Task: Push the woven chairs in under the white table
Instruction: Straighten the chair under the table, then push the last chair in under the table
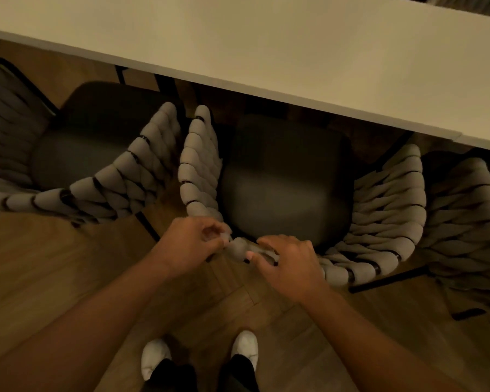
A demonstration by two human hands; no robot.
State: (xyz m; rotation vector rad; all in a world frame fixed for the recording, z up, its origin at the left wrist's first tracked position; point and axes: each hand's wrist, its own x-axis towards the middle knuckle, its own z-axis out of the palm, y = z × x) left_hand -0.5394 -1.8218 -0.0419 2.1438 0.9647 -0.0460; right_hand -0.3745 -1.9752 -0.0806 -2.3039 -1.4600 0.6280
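Left hand and right hand both curl round the back rim of the middle woven chair. Its seat front is at the white desk edge. Arm nearly touches left chair; right chair just beside. 3 chairs, 1 desk.

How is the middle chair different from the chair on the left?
The left hand and right hand grip the back of the middle chair; nobody touches the left chair. The middle chair shows whole; the left chair is cut by the picture's edge. Both have woven backs and dark seats.
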